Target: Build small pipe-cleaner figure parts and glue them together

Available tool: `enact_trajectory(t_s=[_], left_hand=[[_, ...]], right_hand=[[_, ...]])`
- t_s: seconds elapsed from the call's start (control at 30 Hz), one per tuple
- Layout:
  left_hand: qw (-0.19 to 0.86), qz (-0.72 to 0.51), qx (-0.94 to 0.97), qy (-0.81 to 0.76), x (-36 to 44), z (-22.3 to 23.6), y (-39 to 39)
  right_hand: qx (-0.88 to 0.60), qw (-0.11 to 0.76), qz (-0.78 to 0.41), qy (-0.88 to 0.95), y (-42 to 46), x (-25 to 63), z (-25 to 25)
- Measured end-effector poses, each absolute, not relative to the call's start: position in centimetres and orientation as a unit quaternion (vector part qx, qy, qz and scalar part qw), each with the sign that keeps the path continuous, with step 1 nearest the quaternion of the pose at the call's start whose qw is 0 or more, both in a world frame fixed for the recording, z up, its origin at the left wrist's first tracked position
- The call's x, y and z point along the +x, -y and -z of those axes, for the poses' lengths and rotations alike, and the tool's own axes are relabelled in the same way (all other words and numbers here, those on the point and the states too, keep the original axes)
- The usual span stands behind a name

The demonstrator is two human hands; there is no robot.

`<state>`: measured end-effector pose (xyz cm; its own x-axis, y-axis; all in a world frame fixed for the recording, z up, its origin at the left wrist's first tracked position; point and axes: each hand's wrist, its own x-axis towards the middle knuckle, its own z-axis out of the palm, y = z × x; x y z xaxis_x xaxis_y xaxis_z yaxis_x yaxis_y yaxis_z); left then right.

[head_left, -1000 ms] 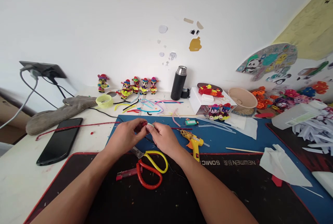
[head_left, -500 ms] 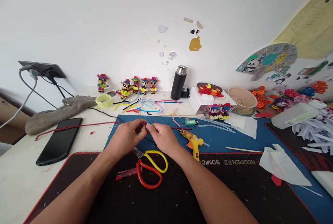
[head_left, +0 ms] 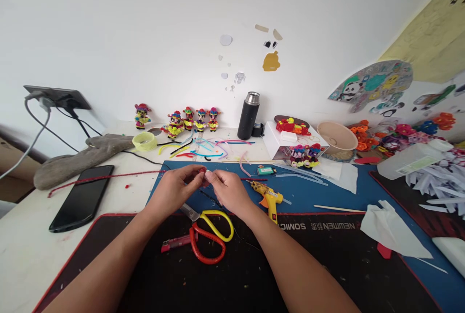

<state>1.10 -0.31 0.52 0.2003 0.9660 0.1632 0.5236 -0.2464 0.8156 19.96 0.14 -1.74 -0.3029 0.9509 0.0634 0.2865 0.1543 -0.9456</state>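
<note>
My left hand (head_left: 176,189) and my right hand (head_left: 228,189) meet above the blue mat, fingertips nearly together. Between the left thumb and fingers is a small bunched red pipe cleaner (head_left: 202,170), partly hidden. My right hand is closed in a pinch against it, with a whitish bit at its fingertips too small to make out. A long red pipe cleaner strand (head_left: 131,174) runs left over the phone; whether it joins the held piece is hidden. Scissors (head_left: 208,258) with one red and one yellow handle lie below my hands, beside a red utility knife (head_left: 176,243).
A yellow glue gun (head_left: 268,197) lies right of my hands. Behind stand a black thermos (head_left: 249,117), a white box (head_left: 272,146) and several small figures (head_left: 174,125). Loose pipe cleaners (head_left: 207,147) lie near the wall. At left are a phone (head_left: 82,201) and a tape roll (head_left: 144,141).
My fingers have shifted slightly around the small red piece, which shows a little more. The view has moved very slightly; things on the table lie as before.
</note>
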Motion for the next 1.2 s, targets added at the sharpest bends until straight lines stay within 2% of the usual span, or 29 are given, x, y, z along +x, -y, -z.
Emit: enact_trajectory(t_s=[0.1, 0.33, 0.93, 1.2], left_hand=[[0.422, -0.382, 0.664, -0.485, 0.8, -1.0, 0.1], [0.500, -0.426, 0.631, -0.413, 0.8, -1.5, 0.0], [0.466, -0.408, 0.634, -0.463, 1.0, -2.0, 0.2], [0.531, -0.419, 0.581, -0.453, 0.7, -1.7, -0.2]], right_hand=[[-0.435, 0.384, -0.539, 0.611, -0.1, 20.0, 1.5], [-0.396, 0.401, -0.588, 0.580, -0.2, 20.0, 1.4], [-0.394, 0.396, -0.612, 0.560, -0.2, 20.0, 1.8], [-0.404, 0.402, -0.600, 0.561, -0.1, 20.1, 1.7]])
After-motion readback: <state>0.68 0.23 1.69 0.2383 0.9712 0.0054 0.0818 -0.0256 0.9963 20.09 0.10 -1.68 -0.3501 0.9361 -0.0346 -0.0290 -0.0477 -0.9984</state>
